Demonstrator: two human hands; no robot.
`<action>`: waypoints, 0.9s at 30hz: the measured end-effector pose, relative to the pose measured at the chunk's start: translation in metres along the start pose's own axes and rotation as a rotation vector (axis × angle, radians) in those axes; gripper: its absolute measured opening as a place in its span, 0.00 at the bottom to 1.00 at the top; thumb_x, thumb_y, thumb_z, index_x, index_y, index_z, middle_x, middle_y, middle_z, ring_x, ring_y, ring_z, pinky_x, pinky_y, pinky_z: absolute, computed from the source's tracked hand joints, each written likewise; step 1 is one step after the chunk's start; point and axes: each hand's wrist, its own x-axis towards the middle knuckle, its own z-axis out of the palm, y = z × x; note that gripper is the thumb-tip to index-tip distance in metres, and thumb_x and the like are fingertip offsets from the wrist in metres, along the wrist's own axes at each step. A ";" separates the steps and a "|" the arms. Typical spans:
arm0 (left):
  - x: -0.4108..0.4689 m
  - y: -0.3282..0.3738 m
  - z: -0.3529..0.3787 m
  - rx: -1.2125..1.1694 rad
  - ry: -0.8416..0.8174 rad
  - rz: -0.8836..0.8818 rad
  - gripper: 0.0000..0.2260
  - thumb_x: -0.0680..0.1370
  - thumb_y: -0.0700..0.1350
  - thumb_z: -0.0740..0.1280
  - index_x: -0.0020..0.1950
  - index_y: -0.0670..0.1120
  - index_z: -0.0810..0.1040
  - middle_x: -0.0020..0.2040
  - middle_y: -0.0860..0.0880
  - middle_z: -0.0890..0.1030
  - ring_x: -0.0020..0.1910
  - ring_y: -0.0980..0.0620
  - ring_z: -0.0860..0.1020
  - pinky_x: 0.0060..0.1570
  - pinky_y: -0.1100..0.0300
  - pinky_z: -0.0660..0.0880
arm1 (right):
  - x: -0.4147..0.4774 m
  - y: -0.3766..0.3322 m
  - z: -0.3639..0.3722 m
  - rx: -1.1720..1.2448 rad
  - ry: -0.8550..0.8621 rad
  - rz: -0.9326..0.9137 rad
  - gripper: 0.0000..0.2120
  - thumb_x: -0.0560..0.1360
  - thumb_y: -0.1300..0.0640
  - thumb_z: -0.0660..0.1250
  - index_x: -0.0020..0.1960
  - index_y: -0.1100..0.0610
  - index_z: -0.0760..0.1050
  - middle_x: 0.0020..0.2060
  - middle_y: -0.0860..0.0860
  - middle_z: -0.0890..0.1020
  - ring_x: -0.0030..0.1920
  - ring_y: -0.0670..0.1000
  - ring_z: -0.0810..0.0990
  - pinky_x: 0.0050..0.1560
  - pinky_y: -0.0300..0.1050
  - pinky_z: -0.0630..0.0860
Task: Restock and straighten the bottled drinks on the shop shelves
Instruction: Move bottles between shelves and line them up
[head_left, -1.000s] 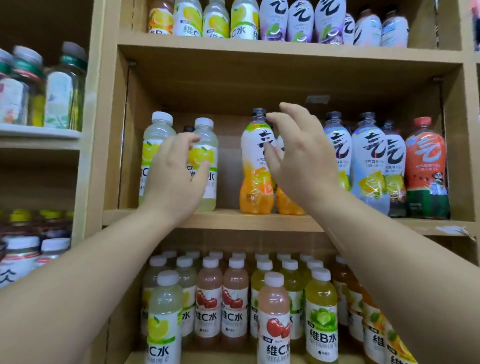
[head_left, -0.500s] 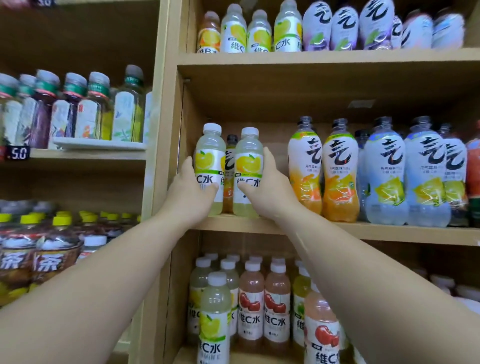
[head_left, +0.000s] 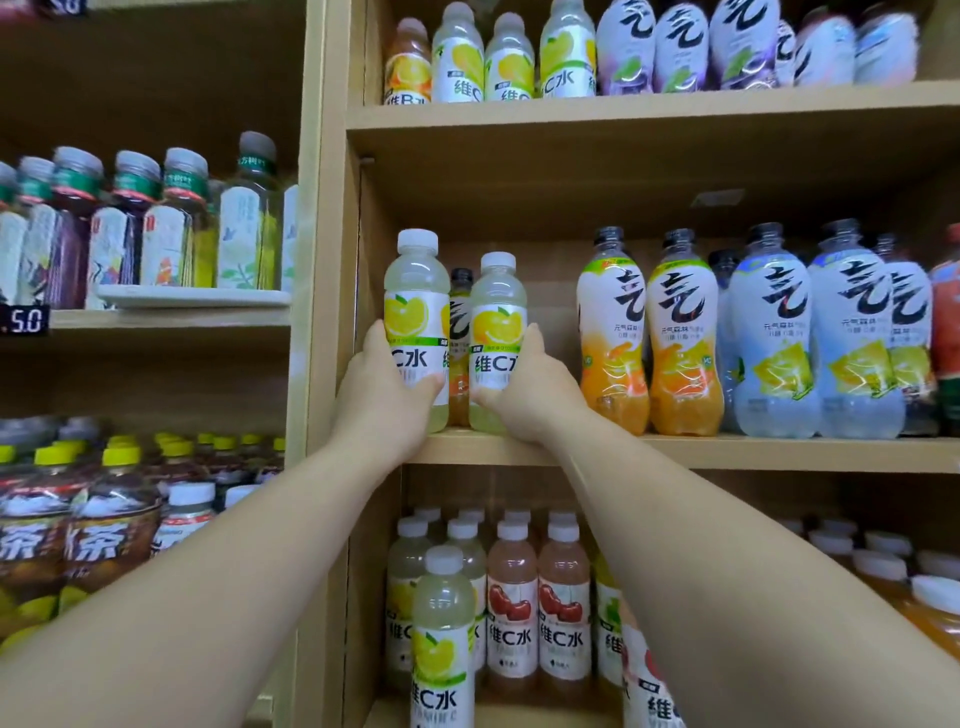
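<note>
Soft, even light comes from above; the back of the middle shelf (head_left: 727, 453) sits in shade under the board overhead (head_left: 623, 130). My forearms (head_left: 208, 597) look washed out. The tea bottles (head_left: 104, 540) lower left and the top-right bottles (head_left: 878, 47) smear with blur; shelf edges bend toward the corners.

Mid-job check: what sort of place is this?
Most likely a small shop's drinks section: wooden shelves packed with bottled drinks, a price tag reading 5.0 on a shelf edge. The left hand grips the left lemon bottle, the right hand the right lemon bottle.
</note>
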 end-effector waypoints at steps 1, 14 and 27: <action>-0.007 0.002 -0.007 -0.040 0.003 0.047 0.27 0.76 0.50 0.74 0.72 0.55 0.67 0.61 0.51 0.80 0.58 0.48 0.79 0.59 0.46 0.77 | 0.000 0.001 0.000 -0.001 0.022 -0.008 0.50 0.74 0.42 0.74 0.81 0.59 0.47 0.65 0.57 0.79 0.62 0.59 0.79 0.57 0.53 0.77; -0.120 0.005 -0.096 -0.298 -0.038 0.150 0.25 0.77 0.45 0.74 0.68 0.66 0.71 0.58 0.67 0.81 0.57 0.67 0.79 0.56 0.58 0.77 | -0.097 -0.014 -0.022 0.376 0.317 -0.269 0.24 0.67 0.42 0.77 0.59 0.43 0.75 0.46 0.40 0.84 0.47 0.41 0.83 0.49 0.52 0.82; -0.239 -0.097 -0.053 -0.100 -0.126 -0.062 0.37 0.73 0.48 0.77 0.73 0.70 0.62 0.65 0.66 0.75 0.64 0.61 0.75 0.60 0.58 0.73 | -0.236 0.089 0.066 0.200 0.014 -0.016 0.28 0.63 0.43 0.79 0.58 0.36 0.69 0.48 0.35 0.82 0.48 0.37 0.81 0.46 0.43 0.80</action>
